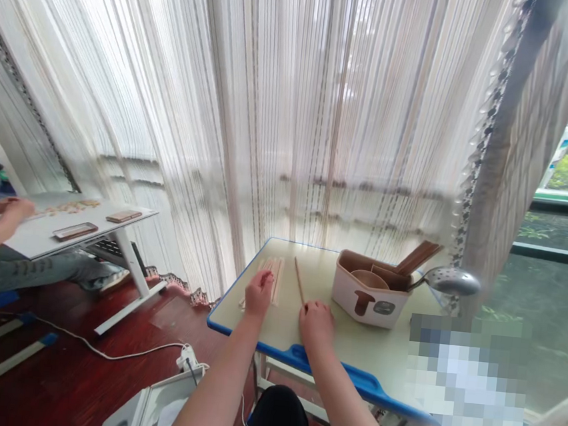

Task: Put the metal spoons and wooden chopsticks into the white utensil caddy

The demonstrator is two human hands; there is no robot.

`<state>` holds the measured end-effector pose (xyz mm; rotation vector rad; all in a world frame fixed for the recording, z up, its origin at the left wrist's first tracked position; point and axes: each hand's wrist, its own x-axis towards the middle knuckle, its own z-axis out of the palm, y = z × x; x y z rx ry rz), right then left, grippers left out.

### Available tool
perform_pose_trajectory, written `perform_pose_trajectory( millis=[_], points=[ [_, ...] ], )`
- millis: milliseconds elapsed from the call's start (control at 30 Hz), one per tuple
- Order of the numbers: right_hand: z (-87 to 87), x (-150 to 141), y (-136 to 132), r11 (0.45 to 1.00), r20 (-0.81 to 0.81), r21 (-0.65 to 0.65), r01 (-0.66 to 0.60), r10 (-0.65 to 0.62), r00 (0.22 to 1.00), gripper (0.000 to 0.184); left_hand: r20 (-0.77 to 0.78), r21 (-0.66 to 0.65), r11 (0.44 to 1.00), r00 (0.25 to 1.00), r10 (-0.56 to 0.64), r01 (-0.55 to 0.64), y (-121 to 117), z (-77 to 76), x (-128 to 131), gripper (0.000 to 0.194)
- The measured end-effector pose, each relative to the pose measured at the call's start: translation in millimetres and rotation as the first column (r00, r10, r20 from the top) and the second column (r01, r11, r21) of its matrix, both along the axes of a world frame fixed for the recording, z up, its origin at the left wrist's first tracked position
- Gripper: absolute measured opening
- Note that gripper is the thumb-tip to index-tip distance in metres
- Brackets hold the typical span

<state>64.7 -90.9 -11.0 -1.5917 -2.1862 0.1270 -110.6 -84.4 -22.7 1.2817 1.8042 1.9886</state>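
Right hand (317, 322): fingers bent at the near end of a brown stick (299, 280) lying on the table (321, 273); grip indeterminable. Left hand (259, 292): fingers curled beside pale sticks (278, 281); contents indeterminable. Box (375, 299): oval label (384, 308), illegible.

Utensil holder (368, 315) obstacle beside right hand (318, 322)

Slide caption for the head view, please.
Left hand at pale sticks, right hand at the near end of a brown stick, box to the right.

Pale sticks (279, 281): lay partly hidden by left hand (258, 295). Pixelated patch (474, 375): was unreadable. Co-worker (11, 277): was cut off left.
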Motion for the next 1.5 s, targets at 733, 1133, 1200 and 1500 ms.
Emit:
perform_pose_trajectory(
  millis=[733,1133,1200,1500],
  points=[
    [-12.5,-1,6,0.949,-0.262,0.002,-0.315,0.305,0.916,0.033,0.643,0.364,0.887,0.612,-0.459,0.283,-2,13.1,3,0.019],
    [-8.9,-1,3,0.94,-0.234,0.03,-0.339,0.337,0.912,0.025,0.656,0.366,0.879,0.586,-0.476,0.305,0,11.0,2,0.02],
    [-9.1,-2,3,0.943,-0.227,0.028,-0.331,0.329,0.917,0.025,0.653,0.348,0.885,0.598,-0.466,0.31,0,11.8,3,0.019],
    [-15.2,-2,5,0.95,-0.193,0.011,-0.313,0.309,0.931,0.024,0.631,0.273,0.886,0.625,-0.46,0.376,2,6.7,-1,0.017]
  ],
)
